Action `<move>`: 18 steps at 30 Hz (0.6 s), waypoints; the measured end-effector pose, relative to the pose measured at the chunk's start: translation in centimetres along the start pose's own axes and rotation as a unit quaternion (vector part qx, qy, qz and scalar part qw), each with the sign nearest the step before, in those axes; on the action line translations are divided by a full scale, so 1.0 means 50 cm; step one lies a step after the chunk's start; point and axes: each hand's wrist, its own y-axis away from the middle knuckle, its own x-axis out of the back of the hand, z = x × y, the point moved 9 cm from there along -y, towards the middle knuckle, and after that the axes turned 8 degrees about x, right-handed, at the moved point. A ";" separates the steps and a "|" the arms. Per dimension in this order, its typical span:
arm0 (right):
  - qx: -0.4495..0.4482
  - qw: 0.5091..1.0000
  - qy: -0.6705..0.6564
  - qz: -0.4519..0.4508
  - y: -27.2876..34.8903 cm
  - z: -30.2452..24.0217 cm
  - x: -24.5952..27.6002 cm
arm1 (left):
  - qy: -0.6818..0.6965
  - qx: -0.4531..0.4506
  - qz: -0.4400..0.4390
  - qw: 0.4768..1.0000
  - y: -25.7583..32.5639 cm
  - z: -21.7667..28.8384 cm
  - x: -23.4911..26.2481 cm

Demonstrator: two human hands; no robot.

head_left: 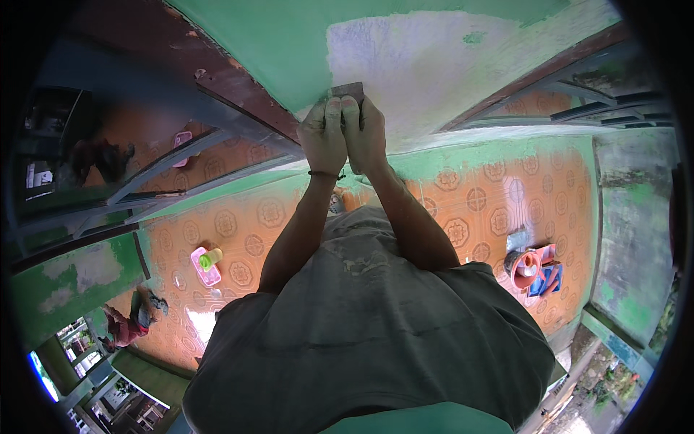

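Both my arms reach forward to the wall, hands side by side with thumbs next to each other. My left hand [322, 136], a dark band round its wrist, and my right hand [369, 134] are closed on a flat dark brown rectangular piece [349, 91]. Its upper edge shows above my fingers, against the wall; the rest is hidden, and I cannot tell whether it is sandpaper or a scraper. The piece lies at the lower left edge of a bare whitish patch [412, 61], where the green paint [271, 43] begins.
Window frames [163, 155] flank the wall at left and right. On the orange patterned tile floor [238, 224] sit a pink tray [210, 278] with a green cup [210, 259] and, right, a bucket [515, 271] beside blue and red items. Another person [126, 325] is at far left.
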 end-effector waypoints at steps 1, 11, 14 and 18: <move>0.034 0.999 -0.013 -0.001 -0.003 -0.012 -0.001 | 0.014 -0.040 0.009 0.999 -0.003 0.017 0.006; 0.006 1.000 0.021 -0.019 0.010 0.031 -0.014 | -0.012 -0.024 -0.001 1.000 -0.005 -0.013 0.004; 0.021 0.999 0.033 -0.009 0.014 0.025 -0.011 | 0.004 -0.038 0.020 0.999 -0.001 -0.012 0.017; -0.007 0.999 0.040 -0.024 0.021 0.035 -0.020 | -0.017 0.001 -0.006 1.000 -0.003 -0.027 0.012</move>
